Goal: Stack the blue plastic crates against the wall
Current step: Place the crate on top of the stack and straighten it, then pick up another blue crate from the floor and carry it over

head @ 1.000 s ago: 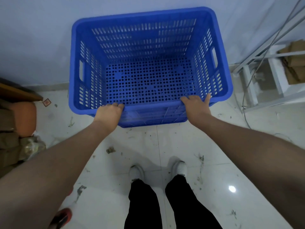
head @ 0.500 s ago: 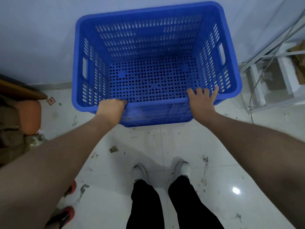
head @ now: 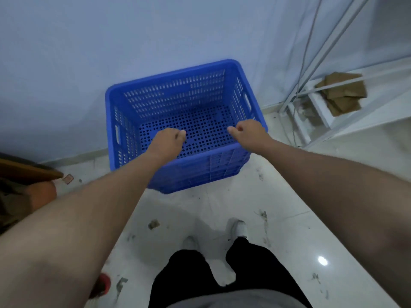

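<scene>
A blue plastic crate (head: 182,103) with slotted walls and a perforated bottom stands on the white tiled floor, its far side against the pale wall. It holds nothing. My left hand (head: 166,141) hovers over the near rim with its fingers curled in and nothing in it. My right hand (head: 249,132) hangs over the near right corner, also curled shut and not touching the rim. Whether another crate sits nested under this one I cannot tell.
A white metal rack (head: 320,116) with folded cardboard (head: 342,94) and cables stands at the right. A wooden board (head: 26,170) and brown bundles lie at the left. A red shoe (head: 102,285) is at the bottom left, and my feet (head: 238,227) stand on the dirty tiles.
Both hands have let go of the crate's near rim and lifted off it, fingers curling shut. The view has pulled up and back, so the crate looks smaller and lower.
</scene>
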